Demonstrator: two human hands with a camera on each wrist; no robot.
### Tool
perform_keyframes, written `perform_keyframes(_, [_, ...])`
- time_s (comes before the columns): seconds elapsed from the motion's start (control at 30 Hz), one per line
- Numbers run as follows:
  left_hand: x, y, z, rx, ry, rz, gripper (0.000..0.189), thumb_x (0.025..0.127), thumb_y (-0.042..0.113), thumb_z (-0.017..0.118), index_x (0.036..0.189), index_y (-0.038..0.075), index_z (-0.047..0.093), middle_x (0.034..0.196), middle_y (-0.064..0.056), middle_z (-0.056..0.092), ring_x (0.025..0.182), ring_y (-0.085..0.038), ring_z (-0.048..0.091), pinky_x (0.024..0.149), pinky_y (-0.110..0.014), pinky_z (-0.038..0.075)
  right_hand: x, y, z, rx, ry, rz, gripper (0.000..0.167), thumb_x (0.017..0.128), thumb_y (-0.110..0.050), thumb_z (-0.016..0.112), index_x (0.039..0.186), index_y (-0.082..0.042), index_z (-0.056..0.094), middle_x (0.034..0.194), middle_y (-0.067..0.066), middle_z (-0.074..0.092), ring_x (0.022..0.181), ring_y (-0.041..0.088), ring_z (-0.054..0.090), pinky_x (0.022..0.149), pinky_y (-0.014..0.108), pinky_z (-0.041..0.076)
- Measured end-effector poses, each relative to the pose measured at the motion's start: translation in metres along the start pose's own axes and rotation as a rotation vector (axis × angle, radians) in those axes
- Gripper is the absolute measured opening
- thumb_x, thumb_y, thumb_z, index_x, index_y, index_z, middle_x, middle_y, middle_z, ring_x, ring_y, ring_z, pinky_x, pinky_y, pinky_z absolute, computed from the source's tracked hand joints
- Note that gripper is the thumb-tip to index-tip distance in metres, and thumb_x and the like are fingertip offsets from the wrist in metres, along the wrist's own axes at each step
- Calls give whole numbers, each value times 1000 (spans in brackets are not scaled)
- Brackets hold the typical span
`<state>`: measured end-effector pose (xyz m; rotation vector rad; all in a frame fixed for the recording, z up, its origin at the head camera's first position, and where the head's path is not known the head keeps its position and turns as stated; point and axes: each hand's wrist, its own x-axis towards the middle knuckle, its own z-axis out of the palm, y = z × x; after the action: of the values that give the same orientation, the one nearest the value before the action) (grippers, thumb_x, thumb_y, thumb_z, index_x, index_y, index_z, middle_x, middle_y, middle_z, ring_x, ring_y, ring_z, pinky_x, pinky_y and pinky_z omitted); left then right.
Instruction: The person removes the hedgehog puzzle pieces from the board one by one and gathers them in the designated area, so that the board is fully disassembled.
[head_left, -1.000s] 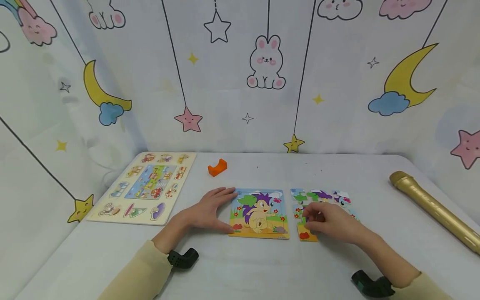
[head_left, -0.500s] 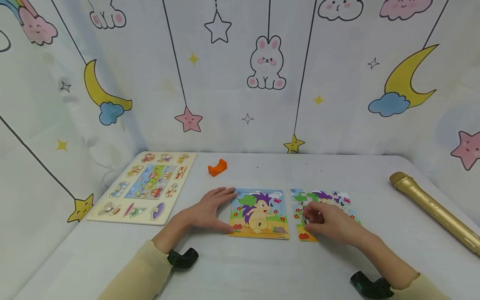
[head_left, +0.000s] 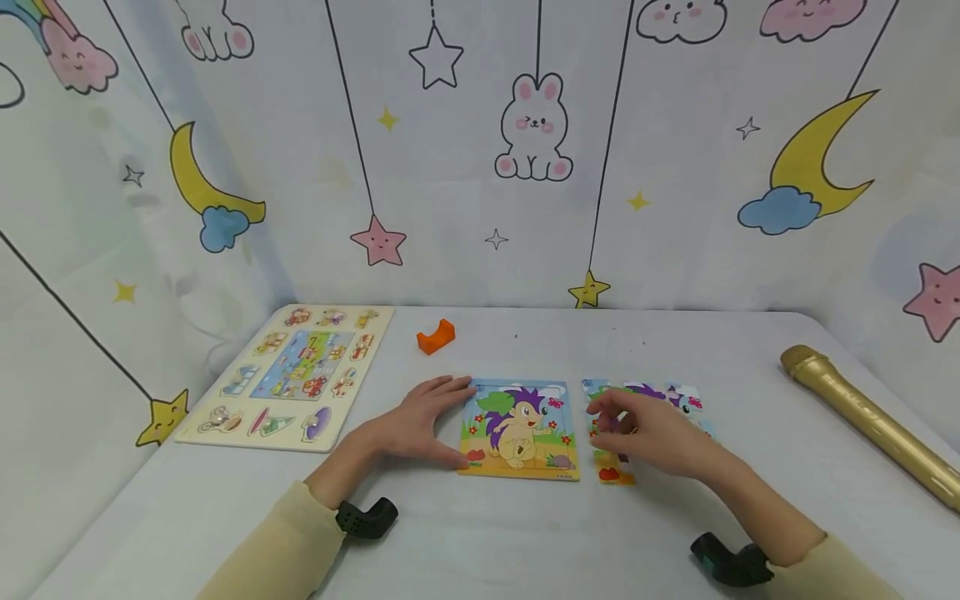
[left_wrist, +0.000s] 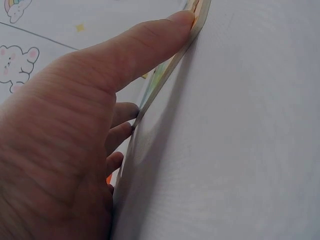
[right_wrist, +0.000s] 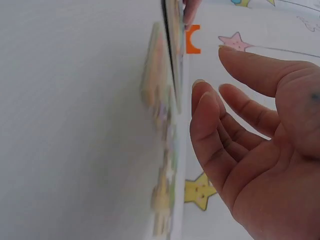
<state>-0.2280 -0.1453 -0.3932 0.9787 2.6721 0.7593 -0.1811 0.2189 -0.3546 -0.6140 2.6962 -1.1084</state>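
Observation:
A square hedgehog picture puzzle board (head_left: 517, 429) lies flat in the middle of the table. My left hand (head_left: 422, 421) rests at its left side, thumb and fingers spread along the edge; in the left wrist view the thumb (left_wrist: 150, 42) touches the board's edge. Just right of the board lies a second, loosely laid hedgehog picture of separate puzzle pieces (head_left: 684, 398). Over these my right hand (head_left: 648, 429) hovers, its fingers loosely bent and covering part of them. The right wrist view shows a gap between thumb and fingertips (right_wrist: 205, 107), with nothing held.
A larger cream wooden peg puzzle (head_left: 288, 375) lies at the back left. An orange curved block (head_left: 437, 337) sits behind the hedgehog board. At the far right lies a gold microphone (head_left: 870, 421). A printed curtain (head_left: 465, 167) stands behind the table.
My right hand has lifted off the lower left pieces and shifted slightly up and left, its fingers opening. The left hand stays put.

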Motion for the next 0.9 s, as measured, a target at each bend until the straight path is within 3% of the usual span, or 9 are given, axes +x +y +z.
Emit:
perform_keyframes(0.2, [-1, 1, 0, -9, 4, -1, 100, 76, 52, 80, 158, 14, 36, 166, -2, 23, 152, -31, 10, 118, -60, 16, 16, -21, 7, 47, -25, 3, 38, 91, -23, 77, 122, -7, 62, 98, 1, 62, 82, 18, 63, 62, 33, 57])
perform_keyframes(0.5, [-1, 1, -1, -4, 2, 2, 100, 77, 53, 79, 159, 15, 36, 166, -1, 22, 152, -30, 10, 118, -59, 16, 38, -35, 25, 70, -70, -93, 38, 92, -22, 76, 122, -3, 61, 101, 3, 63, 84, 17, 64, 73, 30, 57])
perform_keyframes(0.9, [-1, 0, 0, -2, 3, 10, 100, 77, 54, 79, 159, 16, 36, 166, -1, 22, 152, -30, 10, 118, -60, 16, 50, -37, 48, 101, -148, 1, 40, 90, -23, 78, 123, -9, 61, 99, 0, 61, 83, 18, 60, 70, 32, 56])
